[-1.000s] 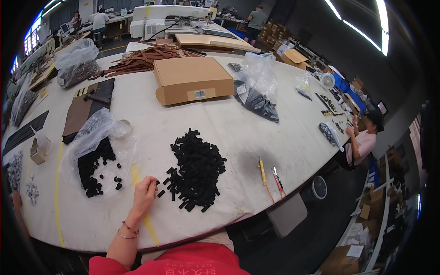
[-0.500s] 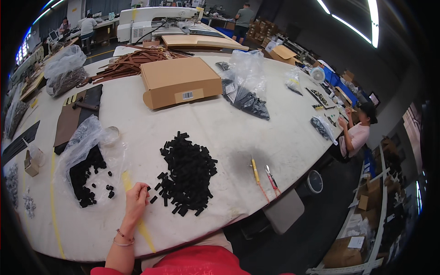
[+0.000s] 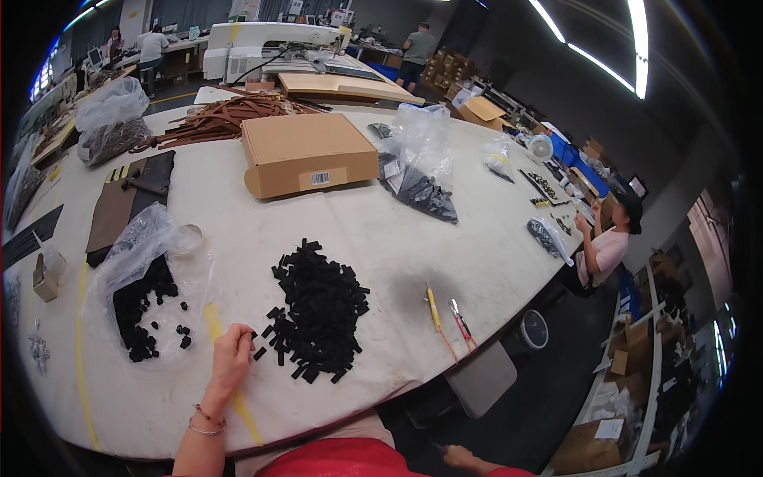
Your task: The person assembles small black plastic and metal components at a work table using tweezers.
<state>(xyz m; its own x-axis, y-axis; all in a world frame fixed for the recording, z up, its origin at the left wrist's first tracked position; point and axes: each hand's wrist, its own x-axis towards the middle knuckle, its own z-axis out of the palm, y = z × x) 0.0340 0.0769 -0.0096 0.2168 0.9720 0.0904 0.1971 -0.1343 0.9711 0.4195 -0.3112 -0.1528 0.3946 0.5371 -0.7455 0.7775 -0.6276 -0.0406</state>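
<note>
Head view: I see the left hand (image 3: 232, 350), fingertips pinched on a black piece (image 3: 253, 335), just left of the pile (image 3: 319, 310); a loose piece (image 3: 260, 353) between them slants up rightward. The right hand (image 3: 458, 456) is farther, its grip unclear to me.

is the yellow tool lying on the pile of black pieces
No, the yellow tool lies on the table, to the right of the black pieces, apart from them.

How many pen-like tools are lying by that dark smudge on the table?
2: the yellow tool, with its tip over the smudge, and the red tool just right of it. Both lie in the open, right of the black pile.
</note>
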